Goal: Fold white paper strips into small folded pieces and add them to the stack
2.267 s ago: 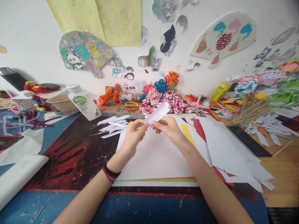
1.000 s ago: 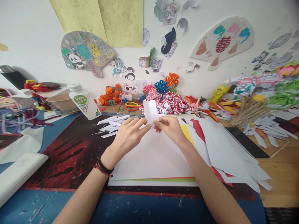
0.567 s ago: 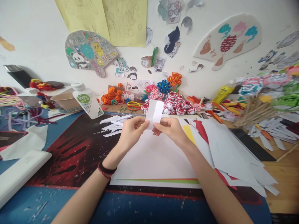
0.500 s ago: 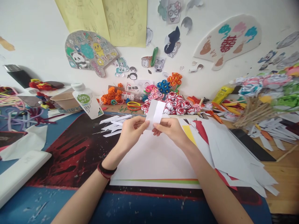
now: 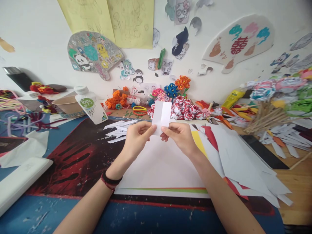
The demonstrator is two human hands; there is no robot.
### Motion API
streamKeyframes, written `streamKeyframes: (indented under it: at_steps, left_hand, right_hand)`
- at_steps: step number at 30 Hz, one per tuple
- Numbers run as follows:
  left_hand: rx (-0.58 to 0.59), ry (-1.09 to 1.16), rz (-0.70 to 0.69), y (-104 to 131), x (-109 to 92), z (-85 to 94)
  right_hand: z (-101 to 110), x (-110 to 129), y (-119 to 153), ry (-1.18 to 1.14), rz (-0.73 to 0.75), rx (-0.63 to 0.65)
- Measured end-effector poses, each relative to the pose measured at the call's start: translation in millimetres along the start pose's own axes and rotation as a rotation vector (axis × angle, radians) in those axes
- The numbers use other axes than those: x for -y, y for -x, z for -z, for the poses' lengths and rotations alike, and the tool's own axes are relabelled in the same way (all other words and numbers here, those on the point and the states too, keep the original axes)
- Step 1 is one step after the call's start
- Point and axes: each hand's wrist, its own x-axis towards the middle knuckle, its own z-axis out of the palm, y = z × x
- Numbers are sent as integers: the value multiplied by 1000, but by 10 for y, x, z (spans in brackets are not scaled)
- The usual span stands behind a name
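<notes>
A small white piece of paper (image 5: 162, 113) with a lengthwise crease stands upright between my two hands. My left hand (image 5: 139, 138) pinches its lower left edge between thumb and fingers. At the lower right edge, my right hand (image 5: 179, 136) grips the same paper, thumb in front and fingers behind. Below both hands lies a stack of large white sheets (image 5: 161, 165), with green and orange edges showing at the front. Several cut white paper strips (image 5: 119, 130) lie just left of my left hand.
A white bottle (image 5: 90, 105) and a paper bowl (image 5: 67, 105) stand at the back left. Red-and-white paper flowers (image 5: 184, 109) sit behind my hands. Loose white sheets (image 5: 239, 156) and a black flat piece (image 5: 263, 151) lie on the right. A white case (image 5: 24, 182) rests at the left.
The white paper has turned slightly more upright and risen a little. My right hand has shifted slightly along with it. Both hands keep their hold.
</notes>
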Motion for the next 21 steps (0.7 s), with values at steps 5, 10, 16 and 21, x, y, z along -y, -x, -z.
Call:
streamKeyframes:
  at_steps: [5, 10, 16, 21]
  left_hand:
    - [-9, -4, -6, 15, -24, 0]
    - [-8, 10, -5, 21, -27, 2]
    - [-13, 12, -7, 22, -31, -2]
    - [-18, 5, -21, 28, -33, -2]
  right_hand:
    - [-22, 14, 12, 30, 33, -34]
    - [-32, 18, 22, 52, 52, -60]
    - [-45, 21, 31, 72, 70, -72]
    - [-40, 39, 27, 51, 59, -45]
